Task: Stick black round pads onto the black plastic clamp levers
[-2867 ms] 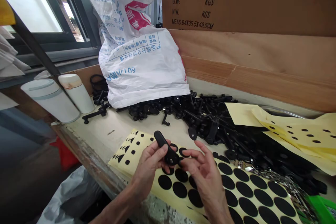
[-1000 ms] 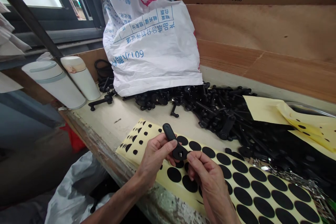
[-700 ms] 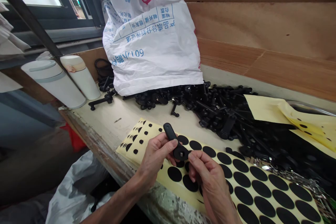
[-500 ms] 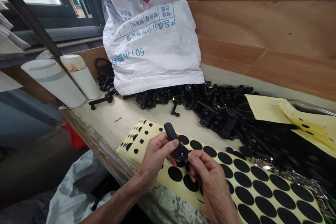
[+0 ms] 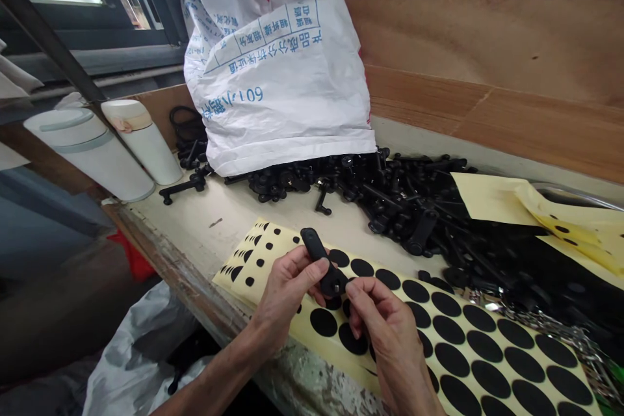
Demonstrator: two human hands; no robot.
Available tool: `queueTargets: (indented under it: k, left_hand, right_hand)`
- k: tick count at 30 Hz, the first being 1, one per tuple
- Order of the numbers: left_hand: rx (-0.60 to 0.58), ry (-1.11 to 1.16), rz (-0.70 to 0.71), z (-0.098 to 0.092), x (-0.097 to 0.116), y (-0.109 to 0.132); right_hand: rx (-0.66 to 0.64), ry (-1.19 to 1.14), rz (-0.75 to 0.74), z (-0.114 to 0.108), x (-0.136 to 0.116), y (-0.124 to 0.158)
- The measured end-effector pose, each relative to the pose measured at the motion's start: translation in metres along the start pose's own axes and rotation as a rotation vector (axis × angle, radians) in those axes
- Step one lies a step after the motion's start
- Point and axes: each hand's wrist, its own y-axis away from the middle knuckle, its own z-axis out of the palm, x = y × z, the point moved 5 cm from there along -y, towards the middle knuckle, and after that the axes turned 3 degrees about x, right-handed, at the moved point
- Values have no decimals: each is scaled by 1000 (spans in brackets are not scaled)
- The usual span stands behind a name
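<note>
My left hand (image 5: pixel 287 292) grips a black plastic clamping handle (image 5: pixel 314 250) with a long lever and a round head (image 5: pixel 332 283). My right hand (image 5: pixel 387 331) pinches that head from the right, thumb and forefinger at its edge. Whether a small sticker lies between those fingertips is hidden. Both hands hover over a yellow backing sheet (image 5: pixel 431 300) printed with rows of black round stickers, and several of the dots are cut or lifted at its left end.
A heap of black handles (image 5: pixel 404 208) spills from a white woven sack (image 5: pixel 277 84) on the bench. Further yellow sheets (image 5: pixel 492 198) and a metal chain (image 5: pixel 546 326) lie to the right. Two white bottles (image 5: pixel 88 156) stand left. The bench's front edge (image 5: pixel 180 273) runs close to my left wrist.
My right fingers have closed from beside the handle's round head onto its edge. The view has shifted slightly, and the handle stays in my left hand.
</note>
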Motion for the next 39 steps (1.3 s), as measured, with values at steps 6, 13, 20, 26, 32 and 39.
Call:
queueTargets:
  k: [6,13,20,26,32,39]
  left_hand:
    - [11,-16,-27,1,0,1]
    - [56,-87,16,2,4,3]
    - [105,-127,76,3,6,7]
    - [34,-89,13,4,4,3]
    - [15,-46,-13,2,-2,1]
    - [8,1,0,1,-2,0]
  right_hand:
    - [62,142,-106,-6,1,2]
    - [165,324,-271,-6,-14,16]
    - [287,747,-523,-14,-21,13]
    - [33,431,-286,-23,-20,-6]
    - [-74,370,-412,0,-25,3]
    - [-140,603,-775,1,-32,13]
